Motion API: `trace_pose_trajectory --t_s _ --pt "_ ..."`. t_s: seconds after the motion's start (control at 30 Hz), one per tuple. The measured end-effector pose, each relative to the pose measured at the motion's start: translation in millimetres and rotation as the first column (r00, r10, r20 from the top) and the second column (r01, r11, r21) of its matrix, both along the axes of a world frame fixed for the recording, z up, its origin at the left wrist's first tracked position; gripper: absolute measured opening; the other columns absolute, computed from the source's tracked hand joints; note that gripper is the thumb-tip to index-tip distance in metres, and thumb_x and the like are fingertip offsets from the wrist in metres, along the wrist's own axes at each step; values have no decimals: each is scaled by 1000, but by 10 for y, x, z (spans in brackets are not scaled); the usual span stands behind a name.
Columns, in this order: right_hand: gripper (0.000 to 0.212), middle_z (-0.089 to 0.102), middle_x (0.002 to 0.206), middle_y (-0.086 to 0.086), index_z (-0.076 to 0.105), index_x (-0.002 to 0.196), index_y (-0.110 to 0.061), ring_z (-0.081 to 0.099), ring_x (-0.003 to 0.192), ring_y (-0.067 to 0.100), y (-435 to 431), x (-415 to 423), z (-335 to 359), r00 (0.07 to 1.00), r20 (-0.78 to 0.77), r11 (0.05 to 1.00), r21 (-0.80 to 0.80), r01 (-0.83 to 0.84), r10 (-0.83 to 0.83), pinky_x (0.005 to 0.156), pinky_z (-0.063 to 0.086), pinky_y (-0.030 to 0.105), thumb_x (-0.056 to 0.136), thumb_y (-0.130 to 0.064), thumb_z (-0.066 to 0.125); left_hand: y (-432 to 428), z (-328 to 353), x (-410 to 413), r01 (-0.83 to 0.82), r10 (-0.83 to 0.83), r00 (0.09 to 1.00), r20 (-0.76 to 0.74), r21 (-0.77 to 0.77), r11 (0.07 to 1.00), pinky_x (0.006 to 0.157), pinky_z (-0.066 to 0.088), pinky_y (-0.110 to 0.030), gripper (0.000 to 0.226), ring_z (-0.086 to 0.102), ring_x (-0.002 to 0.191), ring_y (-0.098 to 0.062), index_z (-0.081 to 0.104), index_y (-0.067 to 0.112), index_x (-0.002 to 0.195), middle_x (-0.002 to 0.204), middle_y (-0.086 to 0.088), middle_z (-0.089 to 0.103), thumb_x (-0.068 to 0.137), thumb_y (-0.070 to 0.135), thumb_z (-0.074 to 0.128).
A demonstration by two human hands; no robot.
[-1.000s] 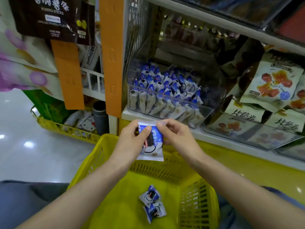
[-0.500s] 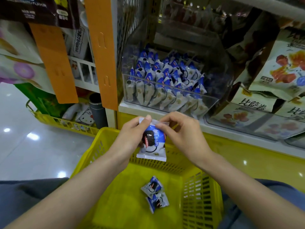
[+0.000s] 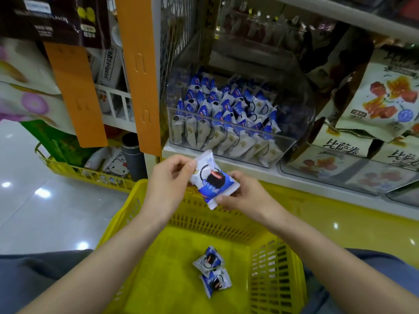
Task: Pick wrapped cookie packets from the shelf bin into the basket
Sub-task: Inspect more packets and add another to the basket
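Head view shows both hands holding one cookie packet [image 3: 212, 181] above the far rim of a yellow basket [image 3: 277, 266]. The left hand [image 3: 169, 180] pinches the packet's upper white end between thumb and fingers, while the right hand [image 3: 243, 196] pinches its lower blue end, so the packet lies tilted between them. Two more packets [image 3: 212, 269] rest on the basket floor, touching each other. Behind the hands, a clear shelf bin [image 3: 292, 143] sits on the white shelf [image 3: 317, 180], filled with rows of upright blue and white packets. Snack bags [image 3: 383, 103] are stacked just beside the bin on the right, and orange strips [image 3: 138, 73] hang to its left.
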State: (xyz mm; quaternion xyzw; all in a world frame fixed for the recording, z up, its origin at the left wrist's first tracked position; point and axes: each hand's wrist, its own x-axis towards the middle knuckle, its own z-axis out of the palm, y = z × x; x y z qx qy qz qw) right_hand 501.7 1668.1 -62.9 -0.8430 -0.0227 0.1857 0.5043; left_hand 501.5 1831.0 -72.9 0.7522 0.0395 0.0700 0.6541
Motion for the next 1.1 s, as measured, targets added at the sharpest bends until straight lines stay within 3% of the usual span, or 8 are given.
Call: trace_pose_trajectory --t_s 0.1,0.2,0.27,0.43,0.73,0.83,1.0,1.1 --pt "56 59 110 -9 48 126 -21 57 103 5 44 -8 5 963 252 983 -180 -49 94 93 48 25 76 -20 74 11 19 -41 43 -89 984 155 279 959 63 43 -13 20 55 67 3 59 22 71 69 11 61 89 14 57" --pt "20 69 93 -5 65 103 -24 65 88 9 76 -4 25 942 335 999 -24 -31 38 82 53 30 82 -25 67 -21 4 -91 104 -182 966 185 366 925 61 39 -6 19 55 70 9 58 26 73 67 16 59 88 14 59" --pt "4 71 82 2 68 86 -23 67 77 13 88 15 12 950 310 997 81 12 -37 73 54 31 85 -20 64 -42 -25 -91 116 -168 975 148 307 945 63 41 -5 17 57 72 9 60 27 77 72 15 62 88 15 59" --pt "14 67 72 0 64 75 -21 60 62 2 116 45 15 982 135 956 281 90 -132 56 50 14 86 -13 62 -55 -25 -42 131 -131 991 -20 -9 991 62 50 -17 13 60 64 2 64 19 77 72 5 67 88 15 58" --pt "7 61 72 -19 69 83 -21 57 74 0 93 -11 63 800 598 993 -115 10 61 65 45 15 85 -25 64 -34 20 -44 179 -207 967 -148 -184 967 56 50 -15 24 62 63 -2 60 16 68 59 8 63 91 21 54" --pt "6 62 73 -18 69 83 -21 58 74 0 79 -9 65 777 629 995 -74 68 -6 66 44 13 86 -24 64 -50 13 -27 115 -120 990 -70 -69 991 72 54 -31 8 64 79 -17 58 17 82 81 -3 65 89 21 58" --pt "5 64 73 -13 65 82 -27 57 72 0 49 15 82 773 612 983 43 180 -169 65 45 13 86 -24 63 -32 -58 -77 59 -88 995 52 410 910 56 39 -12 17 51 61 -3 46 28 77 73 8 56 92 25 53" --pt "5 64 76 -12 64 84 -24 60 75 2 53 5 89 760 634 989 47 142 -140 69 49 18 84 -20 66 -73 -36 -62 148 -124 973 -194 115 982 60 44 -24 29 57 65 -13 55 24 83 80 -2 64 99 35 33"
